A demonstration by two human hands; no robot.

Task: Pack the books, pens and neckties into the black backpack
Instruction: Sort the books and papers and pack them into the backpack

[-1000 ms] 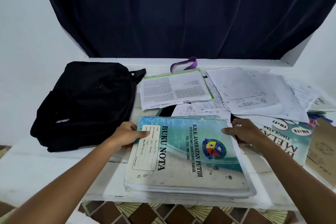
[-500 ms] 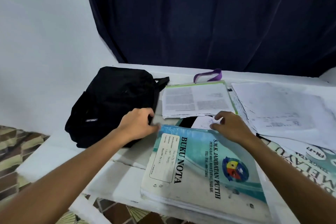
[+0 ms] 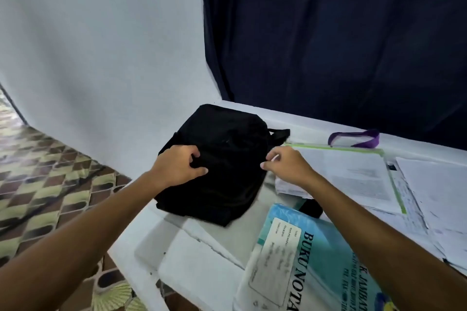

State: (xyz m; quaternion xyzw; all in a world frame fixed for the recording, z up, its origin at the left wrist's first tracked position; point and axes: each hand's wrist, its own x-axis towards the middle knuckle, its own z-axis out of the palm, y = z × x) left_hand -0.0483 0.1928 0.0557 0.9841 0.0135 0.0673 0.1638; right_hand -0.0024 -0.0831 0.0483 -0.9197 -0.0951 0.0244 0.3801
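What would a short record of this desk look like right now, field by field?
Backpack: black backpack lying flat on the white table, looks closed
Left hand: left hand grips the backpack's fabric
Right hand: right hand at the backpack's right edge, fingers curled; grip unclear
Book: BUKU NOTA book lies near the front edge, untouched
Papers: loose papers to the right
Packed: nothing visibly inside yet

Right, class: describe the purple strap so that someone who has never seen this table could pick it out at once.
Start at the dark blue curtain behind the white table. Just below its hem, beyond the green-edged printed sheets, lies the purple strap. It is the only purple thing, a flat loop among white papers.
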